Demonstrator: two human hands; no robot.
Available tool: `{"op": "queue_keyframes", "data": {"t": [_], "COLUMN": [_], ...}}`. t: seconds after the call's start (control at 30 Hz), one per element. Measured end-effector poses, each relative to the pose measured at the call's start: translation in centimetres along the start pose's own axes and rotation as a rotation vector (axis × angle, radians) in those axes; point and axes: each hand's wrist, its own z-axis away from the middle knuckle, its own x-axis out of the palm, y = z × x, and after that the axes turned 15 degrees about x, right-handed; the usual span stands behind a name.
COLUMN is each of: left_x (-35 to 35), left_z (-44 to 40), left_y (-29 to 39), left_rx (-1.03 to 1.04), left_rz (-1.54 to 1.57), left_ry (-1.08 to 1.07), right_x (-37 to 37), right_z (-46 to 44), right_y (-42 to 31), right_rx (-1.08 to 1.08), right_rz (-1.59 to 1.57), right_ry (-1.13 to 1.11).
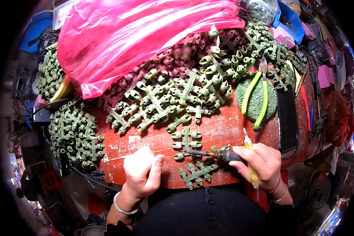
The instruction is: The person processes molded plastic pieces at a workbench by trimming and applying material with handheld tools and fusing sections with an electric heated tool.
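My right hand (263, 162) is closed around a soldering iron (224, 155) with a dark handle. A thin pointed tool with a yellow wrapped grip (252, 175) is held in the same hand, crossing the iron. The iron's tip lies over a green branched piece with small cup-like ends (187, 137), looking like wax. A second green branched piece (198, 175) rests nearer the table's front edge. My left hand (142, 171) is curled into a fist left of these pieces, thumb along its side; whatever its fingers hold, if anything, is hidden.
A large heap of green pieces (157, 98) covers the back of the red table (118, 151), partly under pink plastic (145, 39). Another pile (72, 131) sits at the left. Green-handled pliers (264, 102) lie on a round textured green pad (255, 88); a black slab (287, 118) lies beside it.
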Motion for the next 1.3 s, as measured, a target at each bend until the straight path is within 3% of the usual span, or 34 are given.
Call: {"op": "queue_keyframes", "data": {"t": [0.73,0.83,0.93,1.07,1.3], "left_x": [-0.1,0.1,0.1,0.2,0.2], "left_z": [0.2,0.3,0.4,0.5,0.6], "left_y": [-0.1,0.0,0.0,0.2,0.1], "left_rx": [0.013,0.013,0.039,0.005,0.026], "left_rz": [-0.041,-0.06,-0.076,-0.091,-0.08], "left_ry": [-0.012,-0.006,-0.028,-0.042,-0.048], "right_x": [-0.6,-1.9,-3.4,-3.9,-3.4], "right_z": [0.3,0.2,-0.7,-0.4,0.6], "right_y": [0.5,1.1,2.4,4.2,4.5], "right_rx": [-0.036,0.068,0.264,0.395,0.444], "right_rz": [0.027,0.038,0.187,0.298,0.329], "right_ry": [0.045,0.389,0.58,0.624,0.577]}}
